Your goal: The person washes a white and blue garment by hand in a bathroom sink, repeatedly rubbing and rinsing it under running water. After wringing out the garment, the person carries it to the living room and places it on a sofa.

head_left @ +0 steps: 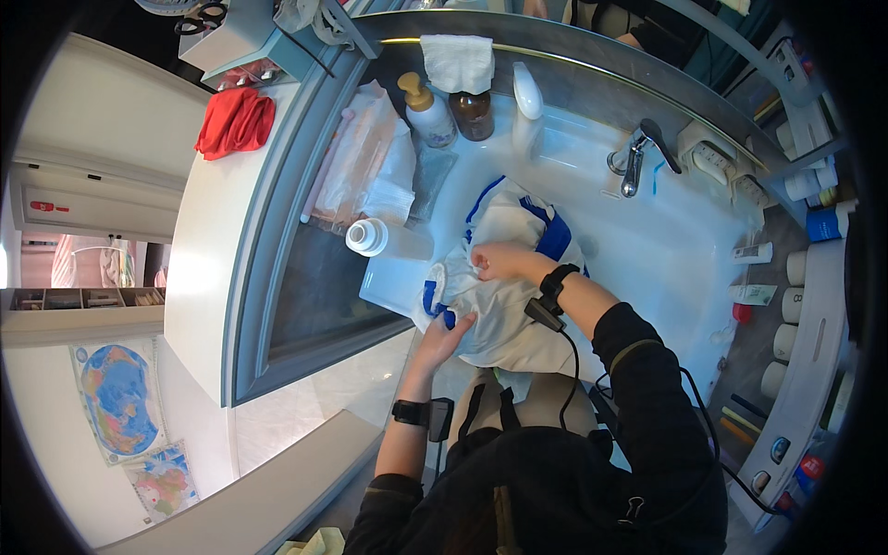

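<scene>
A white garment with blue trim (509, 319) is bunched over the near left edge of the white washbasin (647, 287), partly inside it. My left hand (446, 340) grips the garment's left edge beside a blue band. Higher up, my right hand (499, 263) has its fingers curled closed on the white cloth. Some fingertips of both hands are hidden in the folds. To the left of the cloth lies an uncapped white bottle (402, 242), its round mouth facing left.
At the back stand a pump bottle (430, 120), a brown jar (473, 116) and a white bottle (526, 111). The faucet (634, 157) rises at the far rim. Plastic packages (365, 166) lie left. A shelf with toiletries (800, 342) lines the right. Cables hang from both wrists.
</scene>
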The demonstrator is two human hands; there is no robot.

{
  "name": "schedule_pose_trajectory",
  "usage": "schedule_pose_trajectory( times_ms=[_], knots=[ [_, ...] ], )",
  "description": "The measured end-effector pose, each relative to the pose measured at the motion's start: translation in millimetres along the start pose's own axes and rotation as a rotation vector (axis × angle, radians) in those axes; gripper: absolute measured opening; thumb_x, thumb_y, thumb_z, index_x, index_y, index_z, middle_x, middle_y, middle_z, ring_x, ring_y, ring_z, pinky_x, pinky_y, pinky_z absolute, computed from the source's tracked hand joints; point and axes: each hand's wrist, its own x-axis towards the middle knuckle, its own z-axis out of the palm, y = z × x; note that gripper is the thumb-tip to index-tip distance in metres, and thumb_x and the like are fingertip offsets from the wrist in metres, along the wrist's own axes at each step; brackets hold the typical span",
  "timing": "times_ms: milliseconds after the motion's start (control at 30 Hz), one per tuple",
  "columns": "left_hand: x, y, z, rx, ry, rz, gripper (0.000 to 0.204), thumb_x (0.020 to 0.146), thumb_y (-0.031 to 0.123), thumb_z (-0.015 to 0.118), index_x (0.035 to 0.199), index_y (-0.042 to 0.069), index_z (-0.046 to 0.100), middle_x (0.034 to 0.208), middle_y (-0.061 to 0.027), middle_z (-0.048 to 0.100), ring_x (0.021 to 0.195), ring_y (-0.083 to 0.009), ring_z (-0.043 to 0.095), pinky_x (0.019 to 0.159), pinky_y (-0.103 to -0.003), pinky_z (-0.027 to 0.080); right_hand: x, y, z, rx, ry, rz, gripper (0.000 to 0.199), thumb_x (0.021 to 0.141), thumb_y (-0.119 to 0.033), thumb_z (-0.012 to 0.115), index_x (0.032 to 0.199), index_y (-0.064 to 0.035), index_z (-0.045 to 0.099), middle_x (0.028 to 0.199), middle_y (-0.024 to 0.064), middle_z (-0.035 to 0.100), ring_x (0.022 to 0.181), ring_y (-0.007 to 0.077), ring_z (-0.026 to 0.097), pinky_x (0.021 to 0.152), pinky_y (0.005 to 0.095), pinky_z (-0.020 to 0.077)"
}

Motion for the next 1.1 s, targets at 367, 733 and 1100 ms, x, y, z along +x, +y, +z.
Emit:
schedule_pose_trajectory(
  times_ms=[367,733,1100],
  knots=[
    [17,-40,10,-0.131,0.219,0.205,0.044,0.092,0.022,0.053,0.129,0.001,0.044,0.117,-0.0092,0.055,0.109,-0.0187,0.05,0.095,-0.031,0.038,19,16,28,-0.33,0.042,-0.06,0.024,0.072,-0.014,0.067,0.095,-0.0085,0.062,0.087,0.0124,0.064,0.086,0.0327,0.061,0.075,0.0419,0.0483],
    [7,-33,10,-0.962,-0.009,0.014,0.045,0.098,0.033,0.044,0.134,0.006,0.04,0.128,-0.0086,0.053,0.116,-0.0215,0.053,0.099,-0.034,0.043,-48,-49,-6,0.679,0.354,-0.009,0.012,0.085,-0.011,0.051,0.089,-0.0031,0.06,0.072,0.0082,0.057,0.07,0.0199,0.057,0.064,0.0312,0.0475],
    [22,-50,19,-1.052,-0.014,0.046,0.042,0.098,0.033,0.047,0.135,0.015,0.039,0.128,-0.0036,0.052,0.117,-0.02,0.051,0.096,-0.04,0.044,-75,-62,94,-0.625,0.705,-0.069,0.052,0.085,-0.026,0.054,0.131,-0.0025,0.047,0.14,0.0126,0.043,0.134,0.0237,0.034,0.112,0.0412,0.0186]
  ],
)
